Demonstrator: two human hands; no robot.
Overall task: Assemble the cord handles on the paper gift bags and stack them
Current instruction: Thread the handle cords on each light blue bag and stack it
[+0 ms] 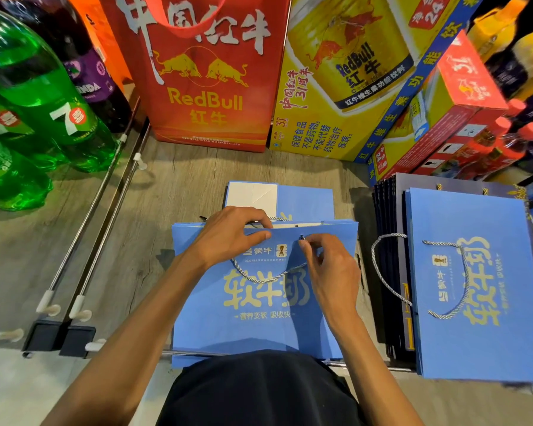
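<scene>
Two hands tend a seemingly light, crease-prone gift bag [259, 318]: left hand [231, 235] grips its rim, right hand [330, 265] pinches the limp cord [268, 276] by its tip.

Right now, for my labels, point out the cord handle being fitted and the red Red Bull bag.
cord handle [268, 278], head view, bottom of its loop.
red Red Bull bag [206, 101], head view, front panel.

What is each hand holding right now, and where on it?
Left hand grips the blue bag by its top edge; right hand pinches the cord handle at its dark tip.
</scene>
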